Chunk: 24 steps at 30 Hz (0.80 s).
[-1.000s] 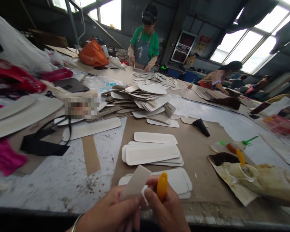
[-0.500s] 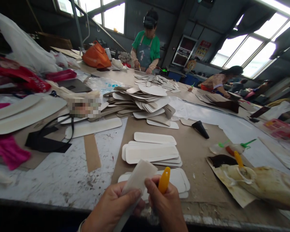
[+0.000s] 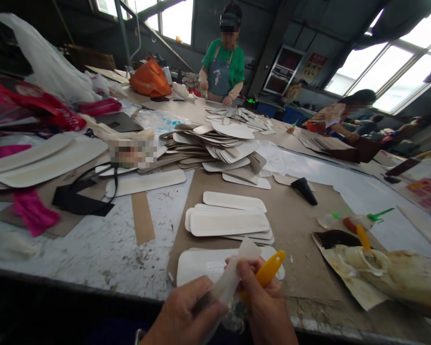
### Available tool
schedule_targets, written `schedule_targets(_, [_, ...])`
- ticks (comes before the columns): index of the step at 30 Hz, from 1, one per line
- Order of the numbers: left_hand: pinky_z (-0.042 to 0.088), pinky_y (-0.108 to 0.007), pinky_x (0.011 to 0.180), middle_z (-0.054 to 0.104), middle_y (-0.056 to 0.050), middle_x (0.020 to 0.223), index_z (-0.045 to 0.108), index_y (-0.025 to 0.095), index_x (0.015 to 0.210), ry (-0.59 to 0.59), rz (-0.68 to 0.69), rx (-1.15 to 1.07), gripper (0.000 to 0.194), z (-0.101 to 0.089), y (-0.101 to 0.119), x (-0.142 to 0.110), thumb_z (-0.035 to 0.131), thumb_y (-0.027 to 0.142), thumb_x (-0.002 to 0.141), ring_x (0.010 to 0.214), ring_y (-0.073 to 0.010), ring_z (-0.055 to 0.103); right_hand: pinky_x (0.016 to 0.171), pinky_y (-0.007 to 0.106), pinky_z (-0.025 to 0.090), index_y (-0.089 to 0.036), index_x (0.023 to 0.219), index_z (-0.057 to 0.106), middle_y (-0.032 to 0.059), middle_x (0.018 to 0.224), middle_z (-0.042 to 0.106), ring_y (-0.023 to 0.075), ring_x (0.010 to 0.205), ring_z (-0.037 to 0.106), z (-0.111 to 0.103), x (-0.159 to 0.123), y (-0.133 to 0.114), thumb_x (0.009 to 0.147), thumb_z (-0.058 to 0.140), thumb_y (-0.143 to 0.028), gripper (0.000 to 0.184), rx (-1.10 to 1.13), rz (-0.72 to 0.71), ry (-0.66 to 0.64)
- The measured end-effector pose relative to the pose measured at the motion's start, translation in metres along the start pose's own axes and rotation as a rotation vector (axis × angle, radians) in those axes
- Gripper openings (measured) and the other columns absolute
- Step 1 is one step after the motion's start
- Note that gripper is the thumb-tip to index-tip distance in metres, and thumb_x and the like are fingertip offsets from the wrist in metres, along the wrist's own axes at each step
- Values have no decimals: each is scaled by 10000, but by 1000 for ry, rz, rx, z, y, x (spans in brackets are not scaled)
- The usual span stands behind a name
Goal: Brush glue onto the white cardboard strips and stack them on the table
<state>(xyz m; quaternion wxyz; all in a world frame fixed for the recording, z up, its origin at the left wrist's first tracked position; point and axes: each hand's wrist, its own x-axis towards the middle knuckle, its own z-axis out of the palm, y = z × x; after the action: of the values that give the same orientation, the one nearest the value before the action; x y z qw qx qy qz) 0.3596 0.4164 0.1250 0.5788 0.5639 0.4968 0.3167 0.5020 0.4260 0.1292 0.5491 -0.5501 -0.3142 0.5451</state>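
My left hand (image 3: 187, 314) is closed round the lower part of a whitish, translucent strip (image 3: 233, 273), its fingers blurred by motion. My right hand (image 3: 267, 302) grips a yellow-handled brush (image 3: 271, 268), handle pointing up to the right. Its thumb and fingers also pinch the strip near the upper end. The brush's lower end is smeared and partly hidden between the hands. Just beyond them lies a white rounded panel (image 3: 197, 266) with a shiny wet-looking patch. Farther off is a small stack of similar white panels (image 3: 230, 224).
A tall pile of panels (image 3: 215, 143) stands mid-table. At right are a stained glue container (image 3: 391, 261) with another yellow handle in it, green-tipped bottles (image 3: 366, 220) and a black cone (image 3: 304, 190). Bags and a black strap (image 3: 82, 196) lie left. Two co-workers (image 3: 222, 67) work beyond.
Both hands have moved right and slightly down with the strip and brush. The brush handle leans further right, and the right fingers now pinch the strip near its top. The view has shifted slightly.
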Motion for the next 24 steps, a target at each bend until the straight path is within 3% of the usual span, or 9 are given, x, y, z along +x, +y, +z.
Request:
schedule_targets(3, [368, -199, 567, 588, 15, 671, 594, 185, 694, -158, 24, 150, 141, -4, -8, -11, 577, 300, 775, 611, -129, 492, 499, 223, 435, -171, 743, 591, -5, 575, 567, 136, 521, 524, -18, -1, -11, 681, 698, -467, 321, -42, 61, -18])
schedule_targets(6, [356, -188, 503, 632, 20, 646, 601, 203, 711, -249, 78, 380, 57, -14, -20, -24, 609, 229, 761, 564, -126, 545, 440, 216, 382, -174, 755, 577, -25, 532, 512, 119, 462, 454, -37, 6, -27, 710, 658, -478, 317, -267, 83, -145])
schedule_targets(10, [386, -226, 461, 628, -7, 579, 629, 208, 828, -48, 385, 755, 165, -33, -41, -38, 467, 210, 855, 489, -155, 570, 482, 192, 347, -154, 663, 550, -41, 580, 453, 88, 518, 381, -37, 26, -42, 741, 609, -419, 282, -706, 103, -470])
schedule_targets(12, [460, -222, 561, 668, -27, 697, 617, 203, 950, 103, 533, 705, 210, -42, -48, -39, 425, 180, 868, 597, -161, 621, 459, 181, 283, -155, 622, 506, -60, 562, 386, 70, 508, 318, -23, 36, -42, 771, 562, -367, 265, -875, 154, -685])
schedule_targets(13, [485, -220, 638, 683, -35, 782, 605, 206, 996, 166, 529, 627, 219, -46, -50, -38, 427, 186, 870, 687, -163, 642, 445, 182, 251, -156, 613, 493, -66, 553, 360, 65, 501, 295, -15, 40, -40, 780, 546, -351, 262, -947, 178, -768])
schedule_targets(14, [495, -217, 690, 685, -34, 834, 599, 210, 1016, 215, 459, 529, 222, -49, -51, -36, 427, 210, 876, 748, -162, 648, 435, 185, 226, -158, 607, 487, -69, 546, 347, 63, 495, 285, -5, 45, -38, 779, 543, -345, 261, -1012, 194, -827])
schedule_targets(16, [516, -229, 680, 672, -35, 808, 594, 195, 1013, 275, 194, 301, 259, -54, -50, -29, 400, 305, 882, 741, -167, 646, 434, 190, 211, -156, 613, 512, -70, 541, 362, 64, 497, 303, 12, 53, -35, 768, 560, -354, 256, -1120, 202, -894])
schedule_targets(19, [523, -273, 544, 625, -33, 677, 565, 137, 984, 240, -166, -6, 405, -56, -48, -16, 383, 463, 828, 576, -176, 610, 458, 195, 230, -155, 646, 578, -65, 547, 420, 73, 511, 352, 30, 65, -31, 752, 590, -366, 236, -1252, 159, -927])
schedule_targets(24, [476, -283, 492, 571, -23, 493, 496, 174, 653, 97, -403, -111, 414, -55, -42, 4, 392, 563, 752, 464, -167, 578, 494, 219, 251, -163, 684, 645, -36, 570, 514, 94, 527, 424, 45, 73, -28, 768, 594, -324, 189, -1479, 20, -921])
